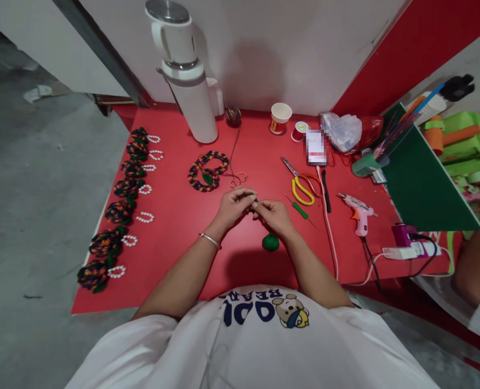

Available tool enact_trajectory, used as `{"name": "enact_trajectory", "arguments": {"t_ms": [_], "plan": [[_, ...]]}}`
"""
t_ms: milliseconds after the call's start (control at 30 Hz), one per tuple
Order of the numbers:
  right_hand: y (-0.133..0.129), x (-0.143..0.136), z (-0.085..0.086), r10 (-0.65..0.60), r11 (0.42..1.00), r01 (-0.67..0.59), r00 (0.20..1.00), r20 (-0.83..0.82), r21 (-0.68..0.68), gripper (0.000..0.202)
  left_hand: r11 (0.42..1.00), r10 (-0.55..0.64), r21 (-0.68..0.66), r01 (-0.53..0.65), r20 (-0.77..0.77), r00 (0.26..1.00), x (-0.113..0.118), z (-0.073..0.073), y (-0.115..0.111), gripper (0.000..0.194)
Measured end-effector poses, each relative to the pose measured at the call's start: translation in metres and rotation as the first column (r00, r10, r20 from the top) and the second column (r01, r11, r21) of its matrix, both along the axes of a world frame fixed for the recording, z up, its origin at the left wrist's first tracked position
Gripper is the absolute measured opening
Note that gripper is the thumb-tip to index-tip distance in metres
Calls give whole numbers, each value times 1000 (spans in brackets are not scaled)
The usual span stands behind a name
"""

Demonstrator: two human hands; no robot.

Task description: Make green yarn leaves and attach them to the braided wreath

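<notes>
Above the red table, my left hand and my right hand meet, fingertips pinched together on a small piece of green yarn. My fingers hide most of that piece. A green yarn ball lies just below my right hand. Beyond my left hand rests a multicoloured braided cord, curled into loops with a green leaf-like bit. A multicoloured yarn ball sits farther back, its strand running toward my hands. To the right of my hands is a crochet hook with a green handle.
Braided bundles and bead loops line the left edge. A tall flask and paper cup stand behind. Scissors, a phone, a cable and a glue gun lie right. A person's arm shows far right.
</notes>
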State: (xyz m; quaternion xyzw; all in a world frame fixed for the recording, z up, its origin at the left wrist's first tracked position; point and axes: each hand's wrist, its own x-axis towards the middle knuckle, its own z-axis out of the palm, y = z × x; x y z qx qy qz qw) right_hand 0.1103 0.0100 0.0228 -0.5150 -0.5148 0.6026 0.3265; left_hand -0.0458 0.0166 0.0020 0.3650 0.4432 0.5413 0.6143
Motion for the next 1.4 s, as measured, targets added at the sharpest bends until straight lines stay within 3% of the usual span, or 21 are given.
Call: {"name": "enact_trajectory", "arguments": {"t_ms": [167, 267, 767, 1033, 1400], "plan": [[-2, 2, 4, 40, 998, -40, 999, -5, 46, 27, 1000, 17, 7, -17, -55, 998, 0, -2, 4, 33], [-3, 3, 3, 26, 1000, -26, 999, -20, -4, 27, 1000, 26, 6, -26, -44, 999, 0, 2, 4, 38], [-4, 9, -4, 152, 983, -160, 985, 86, 86, 33, 989, 136, -51, -140, -64, 989, 4, 2, 3, 36], [-5, 9, -7, 158, 981, -167, 983, 92, 97, 35, 992, 121, -40, -123, -58, 991, 3, 3, 3, 37], [-5, 5, 1, 92, 992, -99, 992, 83, 80, 41, 1000, -20, -10, 19, -10, 1000, -2, 0, 3, 52]]}}
